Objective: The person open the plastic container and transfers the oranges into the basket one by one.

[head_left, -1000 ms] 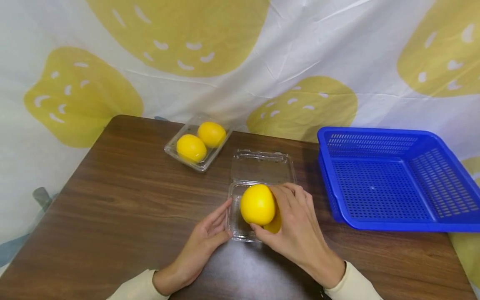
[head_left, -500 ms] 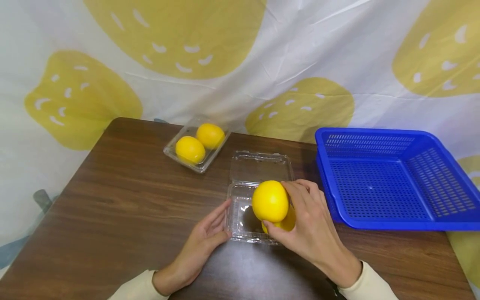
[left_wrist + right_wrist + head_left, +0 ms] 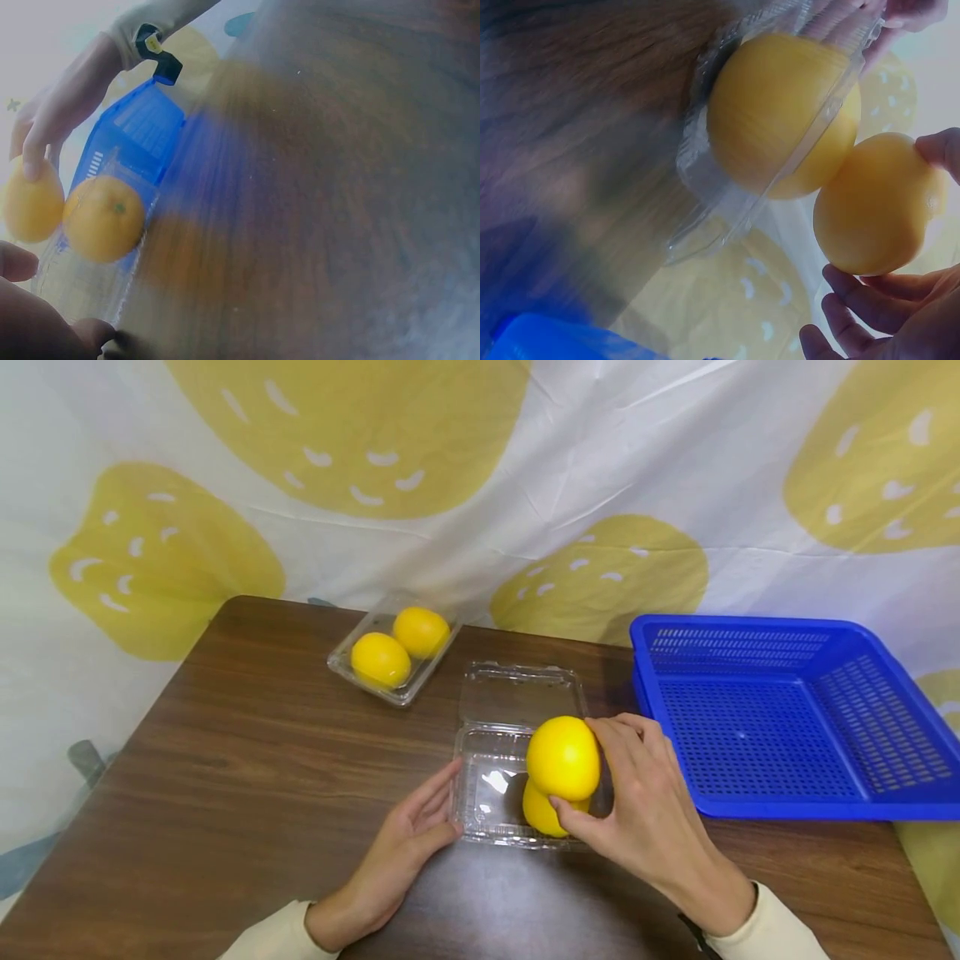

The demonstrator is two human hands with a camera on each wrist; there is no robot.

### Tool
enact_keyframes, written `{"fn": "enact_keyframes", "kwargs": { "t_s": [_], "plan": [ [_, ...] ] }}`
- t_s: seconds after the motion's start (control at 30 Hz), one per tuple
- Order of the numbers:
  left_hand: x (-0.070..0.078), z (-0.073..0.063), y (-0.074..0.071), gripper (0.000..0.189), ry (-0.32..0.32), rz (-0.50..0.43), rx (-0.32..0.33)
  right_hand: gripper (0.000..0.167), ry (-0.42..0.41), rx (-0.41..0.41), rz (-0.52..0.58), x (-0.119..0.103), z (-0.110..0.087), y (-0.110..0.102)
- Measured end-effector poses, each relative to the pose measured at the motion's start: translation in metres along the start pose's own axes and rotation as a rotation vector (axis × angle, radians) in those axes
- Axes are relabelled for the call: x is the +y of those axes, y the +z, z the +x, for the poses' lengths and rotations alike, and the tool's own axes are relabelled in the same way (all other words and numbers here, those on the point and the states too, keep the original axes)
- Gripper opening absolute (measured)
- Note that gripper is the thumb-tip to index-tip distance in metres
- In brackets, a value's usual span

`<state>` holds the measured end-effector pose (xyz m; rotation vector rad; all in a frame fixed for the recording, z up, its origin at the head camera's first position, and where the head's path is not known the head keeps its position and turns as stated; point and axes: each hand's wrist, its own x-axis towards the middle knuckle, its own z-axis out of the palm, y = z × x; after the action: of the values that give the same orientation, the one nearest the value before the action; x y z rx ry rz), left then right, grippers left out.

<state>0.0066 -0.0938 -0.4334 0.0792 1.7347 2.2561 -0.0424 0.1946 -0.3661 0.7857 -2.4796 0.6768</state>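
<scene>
Fruit point(image 3: 564, 757) hangs lower right of the head frame's centre: our right hand point(image 3: 645, 797) pinches it between thumb and fingers above the lower fruit point(image 3: 542, 817) in the tub point(image 3: 487, 810); our left hand point(image 3: 405, 843), fingers loosely extended, touches the tub's left edge.

Yellow fruit point(image 3: 34, 206) in right grip point(image 3: 69, 99)
</scene>
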Motion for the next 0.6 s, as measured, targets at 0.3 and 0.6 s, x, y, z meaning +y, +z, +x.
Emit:
{"fn": "enact_keyframes", "kwargs": {
  "t_s": [0.3, 0.6],
  "plan": [
    [-0.001, 0.000, -0.001, 0.079, -0.001, 0.005, 0.002, 0.077, 0.003, 0.004, -0.030, 0.010, -0.004, -0.013],
    [0.000, 0.000, -0.001, 0.079, -0.015, 0.005, -0.008, 0.077, 0.040, 0.049, -0.049, 0.026, -0.001, -0.030]
  ]
}}
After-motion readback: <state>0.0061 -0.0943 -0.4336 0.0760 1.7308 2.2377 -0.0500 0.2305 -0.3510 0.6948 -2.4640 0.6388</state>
